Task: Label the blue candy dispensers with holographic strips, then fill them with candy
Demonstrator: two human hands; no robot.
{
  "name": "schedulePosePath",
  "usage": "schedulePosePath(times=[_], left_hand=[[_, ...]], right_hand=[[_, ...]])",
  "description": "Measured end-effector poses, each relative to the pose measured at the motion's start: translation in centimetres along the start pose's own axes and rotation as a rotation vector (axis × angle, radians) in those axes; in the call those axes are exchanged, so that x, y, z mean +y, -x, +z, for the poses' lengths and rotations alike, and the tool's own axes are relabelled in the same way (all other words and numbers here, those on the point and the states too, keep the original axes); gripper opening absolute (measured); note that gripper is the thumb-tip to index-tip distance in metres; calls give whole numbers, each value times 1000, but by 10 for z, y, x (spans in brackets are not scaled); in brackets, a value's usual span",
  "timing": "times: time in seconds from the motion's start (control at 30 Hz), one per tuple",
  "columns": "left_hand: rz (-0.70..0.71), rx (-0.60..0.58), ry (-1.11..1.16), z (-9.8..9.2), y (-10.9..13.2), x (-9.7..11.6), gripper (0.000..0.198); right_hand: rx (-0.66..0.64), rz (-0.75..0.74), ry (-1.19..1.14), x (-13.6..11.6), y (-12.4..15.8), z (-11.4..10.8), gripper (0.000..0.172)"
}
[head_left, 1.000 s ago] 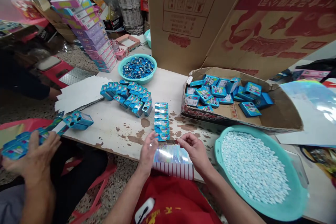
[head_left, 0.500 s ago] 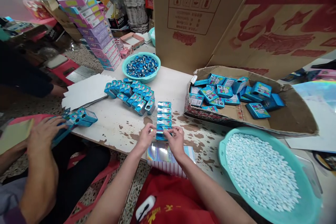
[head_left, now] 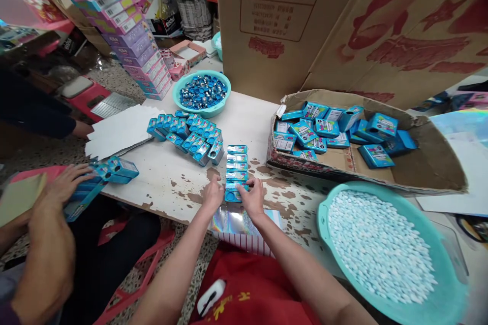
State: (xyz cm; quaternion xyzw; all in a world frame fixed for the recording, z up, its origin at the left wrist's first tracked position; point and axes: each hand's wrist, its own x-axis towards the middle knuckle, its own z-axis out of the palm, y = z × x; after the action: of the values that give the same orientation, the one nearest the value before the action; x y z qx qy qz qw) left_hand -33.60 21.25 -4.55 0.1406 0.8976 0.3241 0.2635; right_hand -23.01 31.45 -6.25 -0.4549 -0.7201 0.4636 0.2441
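Note:
A row of small blue boxes point(head_left: 237, 166) stands end to end in front of me, printed ends up. My right hand point(head_left: 253, 198) is closed at the right side of the nearest boxes, its thumb against the top of one. Just left of the row, my left hand point(head_left: 213, 194) is loosely curled, thumb a little apart, and I see nothing in it. The nearest box point(head_left: 233, 196) shows a round hole in its top. At the table edge below my hands lies a shiny rainbow sticker sheet point(head_left: 240, 221), its lower part striped.
More blue boxes point(head_left: 186, 137) stand left of the row, behind them a basin of blue caps point(head_left: 203, 94). At right are a carton point(head_left: 427, 172) of blue boxes and a basin point(head_left: 452, 284) of pale candies. A co-worker's hand point(head_left: 72, 180) rests on boxes at left.
My two hands held a thin strip between them over the near boxes; now my left hand has moved off to the left. My right thumb remains at the boxes. The view has shifted slightly.

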Motion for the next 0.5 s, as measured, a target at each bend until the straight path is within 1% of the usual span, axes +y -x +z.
schedulePosePath(times=[0.07,0.13,0.2,0.23,0.27,0.33,0.37,0.4,0.43,0.5], left_hand=[[10,-1,-23,1,7,0,27],[124,-10,-65,3,16,-2,42],[257,-51,-184,4,26,-6,57],[287,-77,-265,2,31,-10,61],[282,-88,-340,0,36,-15,60],[216,-62,-426,-8,48,-27,48],[205,-33,-427,-11,56,-32,41],[227,-21,-401,-12,64,-36,37],[272,-35,-360,-10,73,-38,34],[395,-139,-262,2,88,-34,33]], right_hand=[[-29,6,13,0,-3,-1,26],[-45,9,13,-1,-7,-1,27],[-88,16,-25,-3,-12,-3,26],[-116,22,-56,-3,-15,-7,24],[-142,29,-89,-2,-17,-14,23],[-171,39,-137,8,-20,-34,23],[-162,35,-128,16,-19,-48,25],[-144,30,-100,27,-16,-62,27],[-118,24,-52,39,-12,-75,29],[-95,38,52,66,1,-96,32]])
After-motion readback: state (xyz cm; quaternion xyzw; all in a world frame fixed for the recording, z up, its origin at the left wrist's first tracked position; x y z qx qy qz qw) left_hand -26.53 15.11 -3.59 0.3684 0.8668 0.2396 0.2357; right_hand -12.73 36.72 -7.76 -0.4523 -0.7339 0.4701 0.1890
